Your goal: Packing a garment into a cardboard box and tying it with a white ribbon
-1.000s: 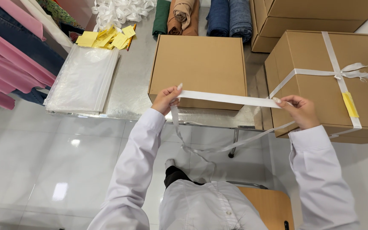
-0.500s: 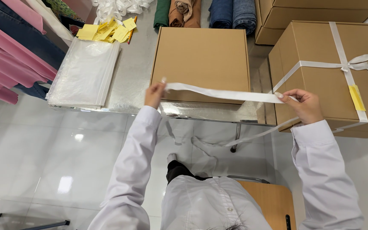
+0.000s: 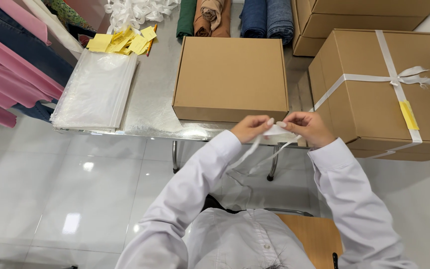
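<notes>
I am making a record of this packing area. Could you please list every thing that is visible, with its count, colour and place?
ribbon: one, white, held between both hands, ends hanging down
plain box: one, brown, on the table, in front of the hands
tied box: one, brown, white ribbon crossed over it, yellow tag, at right
stacked boxes: at least two, brown, top right
table: one, silvery, centre
plastic bags: a stack, clear, table left
paper slips: several, yellow, behind the bags
ribbon pile: one, white, top
folded cloth: several pieces, green, brown, blue, top
hanging clothes: several, pink and blue, at left
left hand: pinching the ribbon
right hand: pinching the ribbon
</notes>
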